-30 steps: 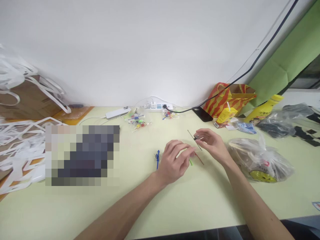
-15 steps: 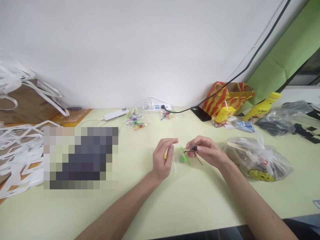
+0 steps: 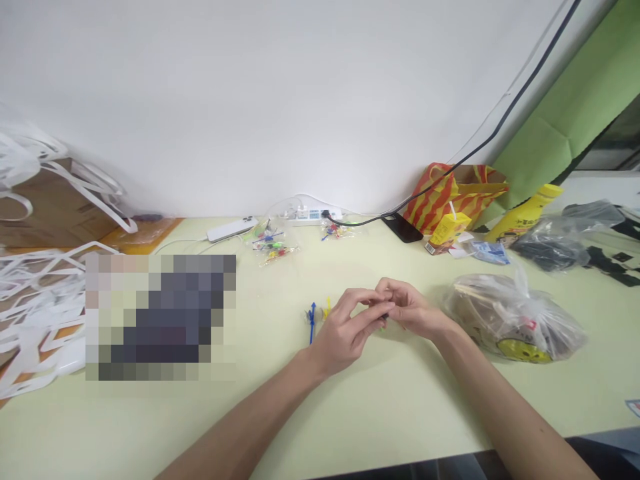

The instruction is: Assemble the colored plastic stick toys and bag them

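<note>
My left hand (image 3: 347, 327) and my right hand (image 3: 413, 312) meet above the desk, fingertips pressed together. Pinched between them is a small black plastic piece (image 3: 385, 317), mostly covered by the fingers. Left of my left hand lies a blue arrow-shaped plastic piece (image 3: 313, 324), and beside it a yellow plastic piece (image 3: 327, 311) is partly hidden by that hand. A bit of green shows below the fingertips; the other coloured pieces there are covered by my hands.
Small clear bags of coloured pieces (image 3: 274, 247) lie near a white power strip (image 3: 315, 215). To the right rest a knotted plastic bag (image 3: 520, 320), a yellow drink carton (image 3: 449, 233) and a striped paper bag (image 3: 430, 193). White strips (image 3: 40, 300) are heaped at left.
My left hand has moved right and closed in on the black piece that my right hand was holding. The blue piece has come into view, while the green and white pieces are now mostly covered.
</note>
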{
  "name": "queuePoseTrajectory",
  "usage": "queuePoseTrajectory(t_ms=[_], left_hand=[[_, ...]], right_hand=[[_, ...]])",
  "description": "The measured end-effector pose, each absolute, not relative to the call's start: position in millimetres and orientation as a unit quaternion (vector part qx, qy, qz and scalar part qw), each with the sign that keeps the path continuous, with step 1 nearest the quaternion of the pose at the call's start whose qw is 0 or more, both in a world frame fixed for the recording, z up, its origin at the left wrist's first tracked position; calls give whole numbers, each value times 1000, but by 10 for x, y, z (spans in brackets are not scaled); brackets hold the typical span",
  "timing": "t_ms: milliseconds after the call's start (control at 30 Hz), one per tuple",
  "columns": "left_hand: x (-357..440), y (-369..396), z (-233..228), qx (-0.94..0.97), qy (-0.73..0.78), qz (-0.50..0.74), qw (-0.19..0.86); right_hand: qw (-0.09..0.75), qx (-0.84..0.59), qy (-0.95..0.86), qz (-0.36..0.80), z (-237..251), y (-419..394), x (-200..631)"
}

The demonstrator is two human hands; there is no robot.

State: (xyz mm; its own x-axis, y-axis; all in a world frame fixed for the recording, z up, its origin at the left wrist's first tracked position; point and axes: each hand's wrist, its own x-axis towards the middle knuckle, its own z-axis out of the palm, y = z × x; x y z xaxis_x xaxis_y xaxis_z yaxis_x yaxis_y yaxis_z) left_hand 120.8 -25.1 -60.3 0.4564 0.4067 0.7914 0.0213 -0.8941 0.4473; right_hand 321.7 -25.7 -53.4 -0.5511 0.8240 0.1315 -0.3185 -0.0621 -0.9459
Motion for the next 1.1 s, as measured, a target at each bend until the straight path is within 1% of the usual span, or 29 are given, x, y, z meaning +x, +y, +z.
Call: queuePoseTrajectory(t_ms=[133, 333, 500, 567, 733, 800, 1100], left_hand=[[1228, -229, -611, 829, 120, 521, 164], [1218, -213, -653, 786, 148, 586, 128], [1193, -196, -663, 790, 170, 576, 124], [1191, -186, -664, 801, 168, 562, 119], [1199, -168, -693, 814, 179, 545, 91], [1200, -165, -703, 813, 182, 546, 86], [1172, -154, -671, 810, 182, 549, 97]], right_hand=[[418, -250, -547, 681, -575, -252, 3223], [427, -363, -566, 605, -544, -233, 3277], [441, -348, -544, 624, -494, -231, 3328], [421, -341, -546, 638, -484, -245, 3330], [319, -367, -593, 642, -419, -298, 3293], [294, -376, -604, 638, -381, -311, 3276], [292, -385, -608, 629, -358, -306, 3274]])
